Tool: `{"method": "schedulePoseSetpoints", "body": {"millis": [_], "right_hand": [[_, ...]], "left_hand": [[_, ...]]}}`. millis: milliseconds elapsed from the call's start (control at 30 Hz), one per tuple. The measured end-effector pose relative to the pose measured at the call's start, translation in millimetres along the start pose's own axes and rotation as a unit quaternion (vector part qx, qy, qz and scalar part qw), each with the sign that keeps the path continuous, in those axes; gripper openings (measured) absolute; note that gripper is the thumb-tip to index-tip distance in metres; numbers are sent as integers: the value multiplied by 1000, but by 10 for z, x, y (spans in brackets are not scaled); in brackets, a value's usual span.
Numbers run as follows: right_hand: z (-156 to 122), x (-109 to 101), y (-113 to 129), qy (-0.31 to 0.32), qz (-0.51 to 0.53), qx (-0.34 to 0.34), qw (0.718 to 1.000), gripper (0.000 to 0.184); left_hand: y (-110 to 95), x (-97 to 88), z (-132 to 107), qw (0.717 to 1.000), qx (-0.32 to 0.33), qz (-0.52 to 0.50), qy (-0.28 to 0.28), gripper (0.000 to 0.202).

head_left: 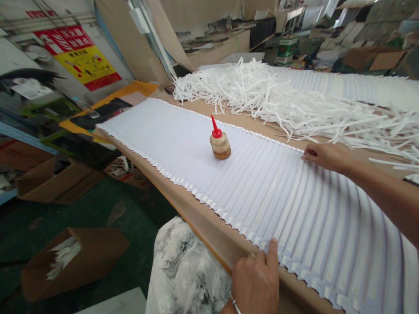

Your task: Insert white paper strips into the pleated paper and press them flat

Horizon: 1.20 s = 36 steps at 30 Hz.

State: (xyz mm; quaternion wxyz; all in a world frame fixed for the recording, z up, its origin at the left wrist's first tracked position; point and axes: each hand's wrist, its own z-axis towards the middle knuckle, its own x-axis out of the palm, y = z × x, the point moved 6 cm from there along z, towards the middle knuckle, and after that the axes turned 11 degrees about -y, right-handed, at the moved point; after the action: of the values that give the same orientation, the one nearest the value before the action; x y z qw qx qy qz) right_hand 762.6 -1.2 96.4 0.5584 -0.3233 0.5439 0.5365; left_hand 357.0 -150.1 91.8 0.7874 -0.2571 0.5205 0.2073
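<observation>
Matt, smooth white paper sheets point(262, 187), thin matt white paper strips point(294, 102), matt brown paper-covered tabletop point(196, 218), small bottle point(220, 145) with glossy red plastic nozzle and rough, crusted tan body, dull brown cardboard box point(81, 261), soft marbled grey-white cloth garment point(186, 270), thin metal bangle point(235, 305)

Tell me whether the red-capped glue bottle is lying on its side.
No, the glue bottle stands upright on the overlapped white sheets, its red nozzle pointing up.

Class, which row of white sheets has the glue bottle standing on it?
The nearer row, touched by left hand and right hand; the other row lies beyond the strips.
</observation>
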Motion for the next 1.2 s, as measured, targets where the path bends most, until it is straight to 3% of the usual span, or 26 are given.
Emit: {"method": "schedulePoseSetpoints", "body": {"millis": [667, 767, 933, 1033, 1133, 1200], "right_hand": [[13, 110, -18, 26, -23, 15, 999, 19], [43, 34, 2, 13, -52, 12, 999, 19], [210, -207, 26, -36, -107, -15, 994, 41], [285, -269, -7, -42, -124, -25, 991, 39], [206, -334, -96, -55, -131, -8, 990, 41], [7, -417, -137, -69, -127, -3, 989, 44]], "left_hand": [[7, -64, 30, 998, -3, 10, -64, 58], [-8, -83, 49, 996, -1, 15, -85, 59], [-54, -90, 13, 991, -2, 18, -133, 58], [-58, -98, -37, 989, -6, -13, -148, 62], [-46, -129, -88, 984, -4, -55, -169, 62], [-26, -124, -114, 983, -9, -81, -166, 59]]}}
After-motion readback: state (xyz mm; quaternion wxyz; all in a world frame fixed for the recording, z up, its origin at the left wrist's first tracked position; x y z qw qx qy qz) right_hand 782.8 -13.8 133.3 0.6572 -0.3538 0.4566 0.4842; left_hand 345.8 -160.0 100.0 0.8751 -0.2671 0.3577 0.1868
